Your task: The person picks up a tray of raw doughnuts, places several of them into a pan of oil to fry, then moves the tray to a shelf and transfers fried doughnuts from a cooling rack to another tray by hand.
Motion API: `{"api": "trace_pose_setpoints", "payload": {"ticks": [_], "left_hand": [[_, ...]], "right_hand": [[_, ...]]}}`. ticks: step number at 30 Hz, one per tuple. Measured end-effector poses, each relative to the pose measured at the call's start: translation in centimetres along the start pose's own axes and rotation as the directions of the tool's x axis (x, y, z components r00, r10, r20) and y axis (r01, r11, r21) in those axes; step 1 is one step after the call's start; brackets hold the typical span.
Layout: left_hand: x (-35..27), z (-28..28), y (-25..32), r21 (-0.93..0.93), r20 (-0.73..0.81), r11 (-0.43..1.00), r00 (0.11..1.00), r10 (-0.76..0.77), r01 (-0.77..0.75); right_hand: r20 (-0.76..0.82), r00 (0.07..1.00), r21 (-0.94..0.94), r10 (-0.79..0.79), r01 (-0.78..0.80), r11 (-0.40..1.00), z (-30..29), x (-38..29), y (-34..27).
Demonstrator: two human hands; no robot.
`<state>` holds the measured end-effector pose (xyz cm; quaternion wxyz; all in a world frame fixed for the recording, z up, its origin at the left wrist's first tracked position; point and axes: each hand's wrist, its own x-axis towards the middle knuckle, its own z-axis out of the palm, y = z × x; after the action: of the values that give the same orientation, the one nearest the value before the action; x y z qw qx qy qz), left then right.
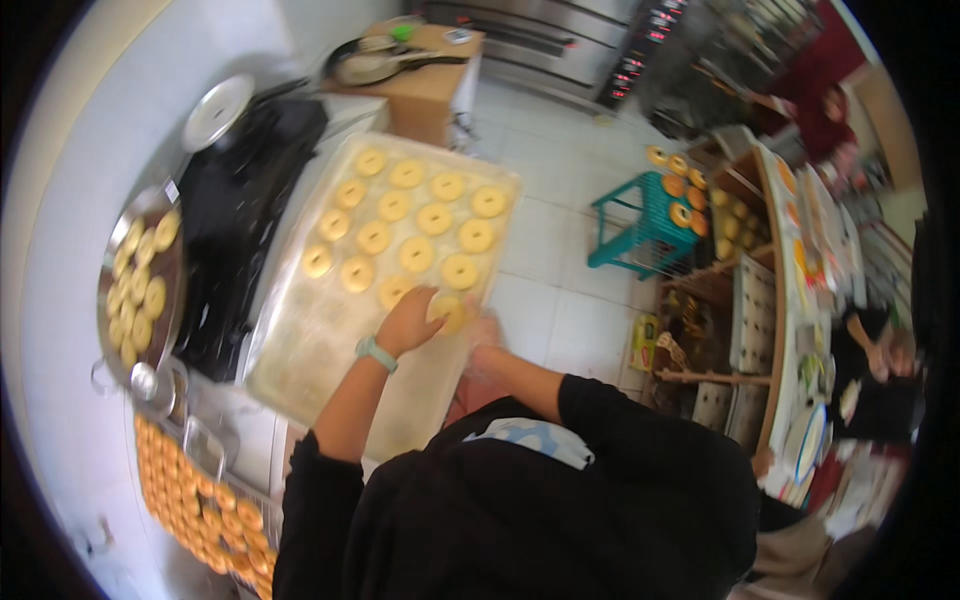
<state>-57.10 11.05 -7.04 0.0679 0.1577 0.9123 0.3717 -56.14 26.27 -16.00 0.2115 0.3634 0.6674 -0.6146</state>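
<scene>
A large pale tray (322, 375) holds rows of unbaked ring doughnuts (416, 254), most of them at its far end. My left hand (407, 321), with a pale green watch at the wrist, is over the tray with its fingers spread, between two dough rings. The nearer ring (450, 313) lies between it and my right hand (484, 345). My right hand is at the tray's right edge, blurred, seemingly in a clear plastic glove; its fingers are partly hidden and its grip is unclear.
Left are a black stove (225, 217), a wok of frying dough rings (139, 289) and browned doughnuts (225, 525). A teal stool (649, 217) bearing doughnuts and a wooden shelf unit (712, 375) stand right. An oven (547, 45) is beyond; other people are at the far right.
</scene>
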Motion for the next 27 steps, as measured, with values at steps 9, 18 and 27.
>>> {"api": "trace_pose_setpoints", "payload": {"ticks": [9, 18, 27], "left_hand": [[1.1, 2.7, -0.6, 0.082, 0.103, 0.993, 0.990, -0.099, 0.090], [2.2, 2.0, -0.8, -0.095, 0.245, 0.950, 0.932, -0.266, 0.296], [-0.1, 0.6, 1.6, -0.200, 0.064, 0.946, 0.967, -0.247, 0.254]], "right_hand": [[-0.025, 0.999, -0.357, -0.035, 0.023, 0.934, -0.9, -3.2, -3.8], [-0.029, 1.000, -0.278, -0.008, 0.000, 0.961, -1.0, -3.5, -3.9], [-0.028, 1.000, -0.348, -0.001, -0.009, 0.937, -1.0, -3.6, -4.7]]}}
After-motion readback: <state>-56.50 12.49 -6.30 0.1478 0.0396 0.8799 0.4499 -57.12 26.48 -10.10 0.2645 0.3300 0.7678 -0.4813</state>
